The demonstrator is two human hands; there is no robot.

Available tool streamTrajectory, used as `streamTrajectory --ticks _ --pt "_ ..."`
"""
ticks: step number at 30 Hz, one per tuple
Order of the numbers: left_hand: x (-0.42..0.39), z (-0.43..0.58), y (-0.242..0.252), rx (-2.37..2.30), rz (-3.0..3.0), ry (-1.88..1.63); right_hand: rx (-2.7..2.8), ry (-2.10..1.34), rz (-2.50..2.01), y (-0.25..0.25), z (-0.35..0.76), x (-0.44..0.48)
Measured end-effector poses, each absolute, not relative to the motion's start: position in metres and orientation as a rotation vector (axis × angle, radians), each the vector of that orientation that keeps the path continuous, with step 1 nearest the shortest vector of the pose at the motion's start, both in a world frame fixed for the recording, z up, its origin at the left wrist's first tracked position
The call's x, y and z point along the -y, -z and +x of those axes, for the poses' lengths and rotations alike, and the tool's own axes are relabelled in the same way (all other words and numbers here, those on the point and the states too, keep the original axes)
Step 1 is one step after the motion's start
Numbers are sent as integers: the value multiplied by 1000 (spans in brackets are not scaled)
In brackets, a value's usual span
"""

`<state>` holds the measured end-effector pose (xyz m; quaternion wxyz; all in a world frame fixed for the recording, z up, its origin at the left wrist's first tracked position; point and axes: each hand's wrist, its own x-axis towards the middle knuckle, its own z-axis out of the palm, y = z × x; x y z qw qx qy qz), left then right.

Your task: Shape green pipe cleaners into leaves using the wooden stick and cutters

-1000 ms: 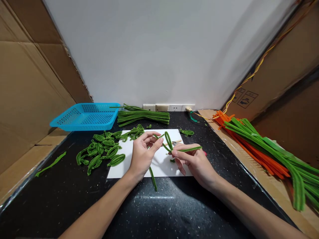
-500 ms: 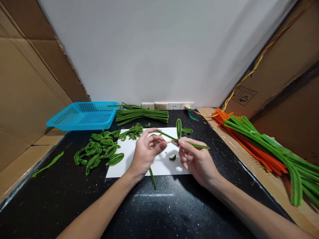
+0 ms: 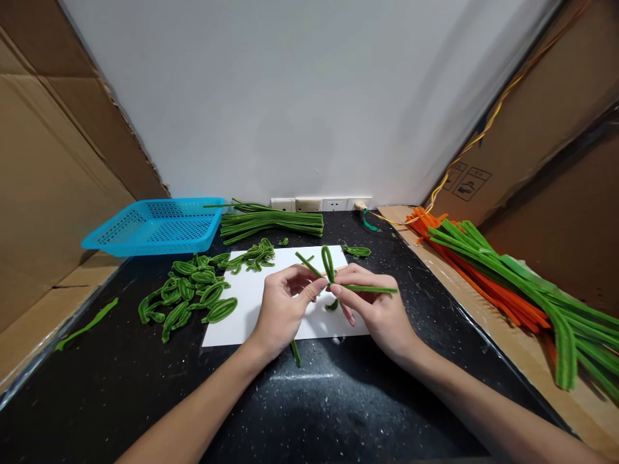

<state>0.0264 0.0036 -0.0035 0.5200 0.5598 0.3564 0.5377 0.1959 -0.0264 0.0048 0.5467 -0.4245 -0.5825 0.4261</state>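
My left hand and my right hand meet above a white sheet. Both pinch a green pipe cleaner where it crosses itself. Its narrow loop stands upright from the pinch, one end slanting up left, the other running right past my right fingers. A pale, thin strip shows behind the loop; I cannot tell what it is. Below the fingers a small curled green piece lies on the white paper. Another green strip sticks out beneath my left wrist.
Shaped green pipe-cleaner pieces are heaped at the left. A blue basket and a bundle of green pipe cleaners sit along the wall by the sockets. Green and orange bundles lie on cardboard at the right.
My right hand has moved left and slightly down with the looped pipe cleaner. My left fingers, apart from the loop before, have closed on its base. The view has shifted slightly.
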Motion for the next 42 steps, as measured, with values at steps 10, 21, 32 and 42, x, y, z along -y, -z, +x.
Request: streamTrajectory --ticks 10,21,32,42 --pt "-5 27 13 -895 1389 -1197 1512 -996 -1041 1 201 20" --pt "-8 24 13 -869 1367 -1088 1402 -1119 -950 1 210 15" --pt "-1 23 14 -773 1420 -865 1463 -1092 -1053 -1 217 7" --pt "1 23 12 -771 1487 -896 1359 -1348 -1006 -4 216 9"
